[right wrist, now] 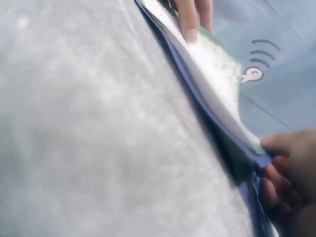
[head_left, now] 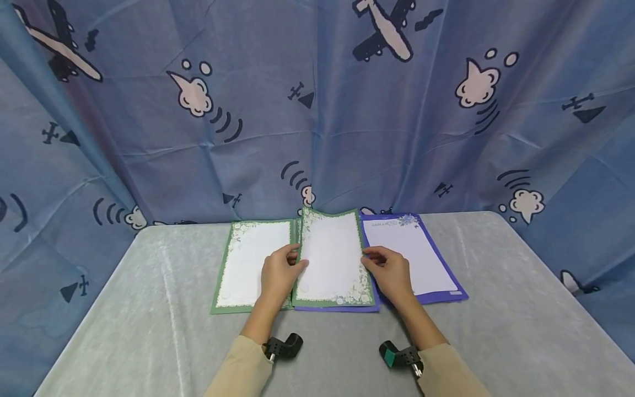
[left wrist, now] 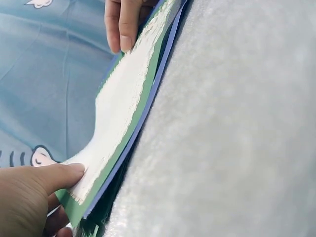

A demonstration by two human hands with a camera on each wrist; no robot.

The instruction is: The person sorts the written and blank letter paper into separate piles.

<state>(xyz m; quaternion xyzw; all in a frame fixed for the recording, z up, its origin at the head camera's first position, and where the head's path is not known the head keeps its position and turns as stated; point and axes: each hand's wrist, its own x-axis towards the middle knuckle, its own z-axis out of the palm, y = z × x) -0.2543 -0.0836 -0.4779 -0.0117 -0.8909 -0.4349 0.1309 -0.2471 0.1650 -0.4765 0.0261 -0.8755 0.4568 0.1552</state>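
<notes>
A green-bordered sheet of paper (head_left: pixel 331 256) with a white middle and printed flowers lies at the centre, bowed upward at its sides. My left hand (head_left: pixel 279 274) pinches its left edge, thumb on top and fingers below. At the opposite edge my right hand (head_left: pixel 391 274) pinches the same sheet, its thumb (right wrist: pixel 276 144) on the green border. A blue-purple sheet (left wrist: pixel 163 64) shows directly beneath, its edge sticking out along the near side. Close by my left hand lies another green-bordered sheet (head_left: pixel 250 264), and by my right hand a purple-bordered sheet (head_left: pixel 404 248) with a blue flower corner.
The papers rest on a table with a pale grey cloth (head_left: pixel 168 342). Behind its far edge hangs a blue curtain (head_left: pixel 258 110) printed with planes and clouds. Black wrist mounts (head_left: pixel 284 346) sit at both sleeves.
</notes>
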